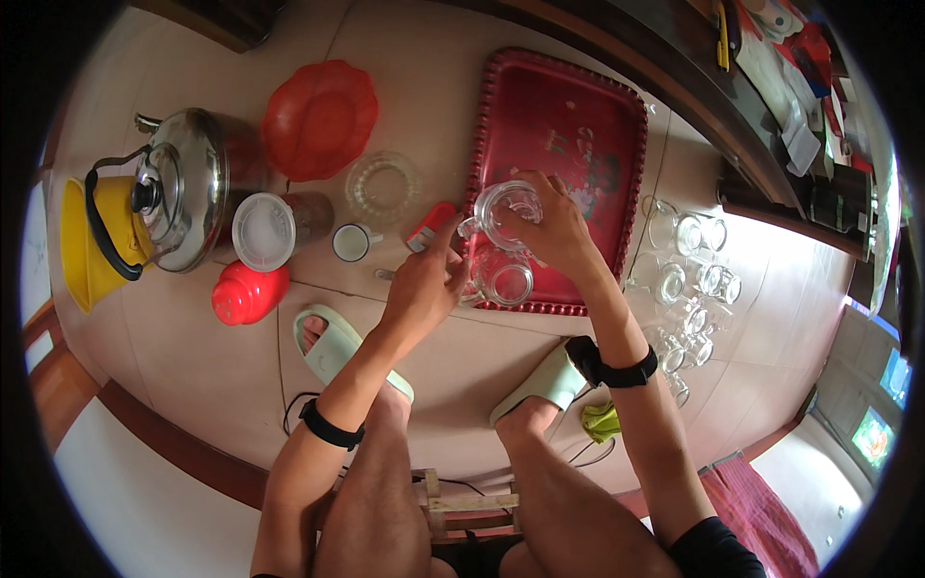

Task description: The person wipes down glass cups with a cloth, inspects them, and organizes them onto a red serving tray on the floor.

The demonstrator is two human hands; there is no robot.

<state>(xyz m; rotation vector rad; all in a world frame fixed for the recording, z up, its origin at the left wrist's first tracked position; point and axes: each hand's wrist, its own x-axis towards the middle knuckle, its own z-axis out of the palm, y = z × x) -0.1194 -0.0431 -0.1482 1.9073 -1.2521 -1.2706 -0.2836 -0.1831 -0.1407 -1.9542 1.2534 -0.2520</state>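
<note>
My right hand (553, 227) grips the rim of a clear glass mug (498, 206), with the thumb at its mouth, over the lower left part of a red rectangular tray (556, 94). Beside that mug's handle is my left hand (433, 271), its fingers apart; whether a fingertip touches the handle is unclear. Another clear glass mug (509, 282) stands at the tray's near left corner. Left of the tray lie a red and grey object (431, 225), partly hidden by my left hand, a white enamel mug (351, 242) and a clear glass dish (383, 186).
Several glass mugs (670, 282) stand on the tiled floor at right. On the left are a steel kettle (188, 191), a yellow container (101, 242), a lidded jar (266, 231), a red pot-shaped object (249, 292) and a red scalloped plate (319, 119). A green cloth (600, 421) lies near my right foot.
</note>
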